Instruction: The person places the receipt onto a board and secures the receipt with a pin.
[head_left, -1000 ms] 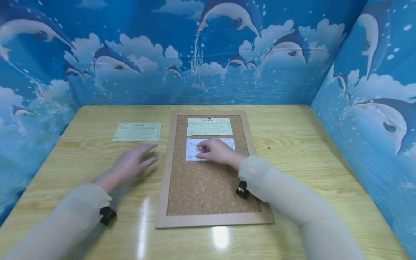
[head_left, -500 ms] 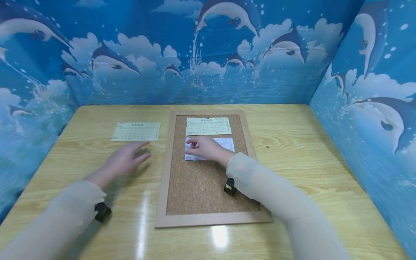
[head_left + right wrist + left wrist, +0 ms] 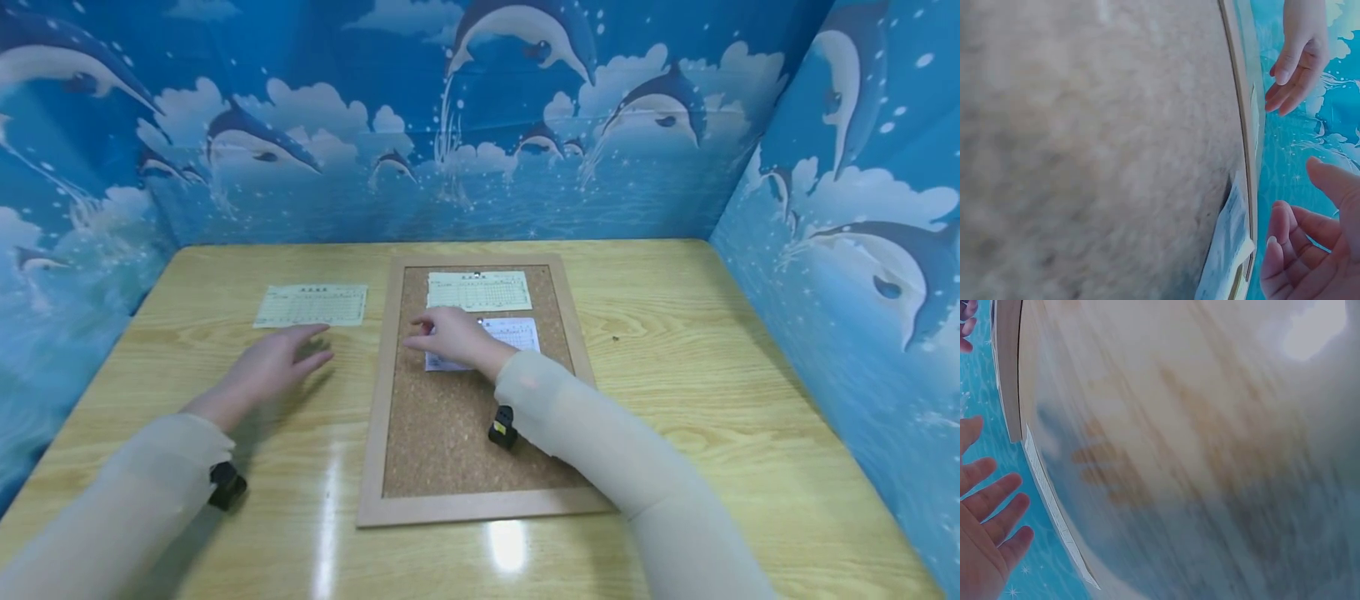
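A wood-framed cork board lies on the table. My right hand is over its upper left part, covering the left side of a white printed slip. In the right wrist view, the right hand's fingers curl loosely, the thumb stands apart and nothing shows between them. Above the white slip is a pale green printed slip with a small pin at its top edge. Left of the board, my left hand hovers with relaxed, spread fingers, just in front of another pale green slip; the left wrist view shows its bare palm.
The wood-grain table reflects light near its front. Behind and at both sides stands a blue dolphin-print backdrop. A small dark speck lies right of the board. Each wrist carries a black camera.
My right hand has moved left across the white slip, uncovering its right part and top pin. A small red patch between its fingers no longer shows. My left hand has drifted slightly left.
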`<state>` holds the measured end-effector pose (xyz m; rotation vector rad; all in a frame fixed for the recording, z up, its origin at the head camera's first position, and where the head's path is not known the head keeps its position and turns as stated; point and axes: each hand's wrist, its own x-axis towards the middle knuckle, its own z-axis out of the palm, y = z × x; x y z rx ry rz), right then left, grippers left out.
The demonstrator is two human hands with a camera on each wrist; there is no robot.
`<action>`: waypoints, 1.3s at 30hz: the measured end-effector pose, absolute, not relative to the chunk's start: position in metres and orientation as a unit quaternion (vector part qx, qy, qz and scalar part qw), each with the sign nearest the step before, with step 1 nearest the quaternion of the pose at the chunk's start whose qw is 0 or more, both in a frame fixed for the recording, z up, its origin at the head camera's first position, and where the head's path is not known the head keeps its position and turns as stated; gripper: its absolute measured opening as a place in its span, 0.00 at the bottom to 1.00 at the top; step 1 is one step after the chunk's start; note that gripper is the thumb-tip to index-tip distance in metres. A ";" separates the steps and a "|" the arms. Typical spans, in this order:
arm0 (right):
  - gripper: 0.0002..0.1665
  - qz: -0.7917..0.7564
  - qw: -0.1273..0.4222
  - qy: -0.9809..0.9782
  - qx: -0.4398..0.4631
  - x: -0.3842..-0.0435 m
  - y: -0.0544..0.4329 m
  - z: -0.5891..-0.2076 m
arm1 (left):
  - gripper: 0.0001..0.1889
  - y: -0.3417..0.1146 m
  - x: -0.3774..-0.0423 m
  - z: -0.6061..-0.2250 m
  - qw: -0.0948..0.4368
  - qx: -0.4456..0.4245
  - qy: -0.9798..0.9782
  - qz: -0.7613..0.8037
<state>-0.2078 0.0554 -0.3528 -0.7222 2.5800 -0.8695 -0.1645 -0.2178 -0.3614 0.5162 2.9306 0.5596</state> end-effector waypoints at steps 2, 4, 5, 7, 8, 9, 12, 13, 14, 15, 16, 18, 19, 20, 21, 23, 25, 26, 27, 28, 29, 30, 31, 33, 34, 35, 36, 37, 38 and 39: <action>0.27 -0.316 0.166 0.902 -0.242 -0.210 0.052 -0.352 | 0.30 -0.219 -0.165 -0.362 0.059 0.167 0.967 0.185; 0.27 -0.328 0.168 0.899 -0.235 -0.213 0.048 -0.351 | 0.30 -0.219 -0.166 -0.362 0.062 0.164 0.967 0.187; 0.27 -0.332 0.169 0.898 -0.233 -0.215 0.046 -0.352 | 0.30 -0.220 -0.167 -0.362 0.063 0.162 0.967 0.188; 0.27 -0.341 0.171 0.895 -0.230 -0.217 0.042 -0.352 | 0.31 -0.220 -0.168 -0.361 0.068 0.159 0.966 0.193; 0.27 -0.345 0.172 0.894 -0.229 -0.218 0.040 -0.352 | 0.31 -0.220 -0.168 -0.361 0.071 0.157 0.966 0.195; 0.27 -0.347 0.173 0.893 -0.227 -0.218 0.038 -0.351 | 0.31 -0.220 -0.169 -0.361 0.074 0.155 0.965 0.198; 0.28 -0.352 0.174 0.893 -0.219 -0.220 0.033 -0.351 | 0.32 -0.220 -0.170 -0.360 0.080 0.148 0.964 0.206; 0.28 -0.354 0.174 0.893 -0.216 -0.220 0.031 -0.351 | 0.32 -0.220 -0.171 -0.360 0.081 0.147 0.964 0.207; 0.28 -0.356 0.174 0.893 -0.212 -0.221 0.030 -0.351 | 0.32 -0.220 -0.171 -0.360 0.080 0.146 0.964 0.208; 0.28 -0.359 0.174 0.893 -0.208 -0.221 0.028 -0.351 | 0.32 -0.220 -0.172 -0.360 0.079 0.145 0.964 0.209; 0.28 -0.360 0.172 0.893 -0.207 -0.222 0.027 -0.352 | 0.32 -0.220 -0.172 -0.360 0.079 0.145 0.964 0.209; 0.28 -0.363 0.170 0.893 -0.205 -0.223 0.023 -0.352 | 0.32 -0.221 -0.173 -0.360 0.080 0.143 0.964 0.208; 0.28 -0.367 0.171 0.891 -0.204 -0.223 0.021 -0.353 | 0.32 -0.221 -0.174 -0.360 0.082 0.140 0.964 0.208; 0.28 -0.370 0.171 0.890 -0.205 -0.224 0.020 -0.353 | 0.33 -0.222 -0.174 -0.360 0.085 0.137 0.964 0.209; 0.28 -0.372 0.171 0.889 -0.205 -0.225 0.018 -0.355 | 0.33 -0.222 -0.174 -0.360 0.088 0.136 0.964 0.209; 0.30 -0.377 0.173 0.886 -0.205 -0.226 0.014 -0.357 | 0.33 -0.222 -0.174 -0.360 0.092 0.133 0.964 0.212; 0.31 -0.381 0.177 0.884 -0.203 -0.226 0.011 -0.358 | 0.33 -0.222 -0.174 -0.359 0.092 0.132 0.963 0.215; 0.32 -0.382 0.179 0.884 -0.201 -0.226 0.009 -0.359 | 0.32 -0.222 -0.174 -0.359 0.091 0.131 0.963 0.216; 0.32 -0.383 0.180 0.884 -0.200 -0.226 0.008 -0.359 | 0.32 -0.222 -0.174 -0.359 0.090 0.131 0.963 0.217; 0.32 -0.383 0.181 0.884 -0.199 -0.226 0.006 -0.359 | 0.32 -0.222 -0.174 -0.358 0.090 0.129 0.963 0.218; 0.32 -0.383 0.182 0.883 -0.198 -0.226 0.005 -0.359 | 0.32 -0.222 -0.174 -0.358 0.090 0.128 0.963 0.218; 0.32 -0.385 0.185 0.883 -0.198 -0.226 0.004 -0.358 | 0.32 -0.222 -0.174 -0.357 0.090 0.126 0.964 0.218; 0.32 -0.386 0.185 0.881 -0.200 -0.227 0.002 -0.359 | 0.32 -0.223 -0.174 -0.357 0.091 0.123 0.964 0.218; 0.32 -0.387 0.187 0.879 -0.203 -0.228 -0.002 -0.359 | 0.32 -0.224 -0.175 -0.356 0.093 0.117 0.965 0.217; 0.32 -0.388 0.189 0.878 -0.206 -0.228 -0.004 -0.359 | 0.33 -0.225 -0.175 -0.356 0.095 0.114 0.965 0.216; 0.32 -0.388 0.188 0.878 -0.208 -0.229 -0.006 -0.359 | 0.33 -0.226 -0.176 -0.356 0.096 0.111 0.965 0.216; 0.32 -0.388 0.190 0.877 -0.209 -0.229 -0.008 -0.359 | 0.33 -0.228 -0.176 -0.356 0.095 0.110 0.966 0.215; 0.33 -0.388 0.191 0.877 -0.208 -0.229 -0.010 -0.359 | 0.33 -0.229 -0.177 -0.356 0.097 0.106 0.966 0.215; 0.33 -0.390 0.193 0.876 -0.207 -0.229 -0.012 -0.360 | 0.33 -0.231 -0.178 -0.357 0.098 0.103 0.966 0.214; 0.33 -0.391 0.197 0.875 -0.207 -0.229 -0.013 -0.360 | 0.33 -0.233 -0.179 -0.357 0.099 0.100 0.967 0.213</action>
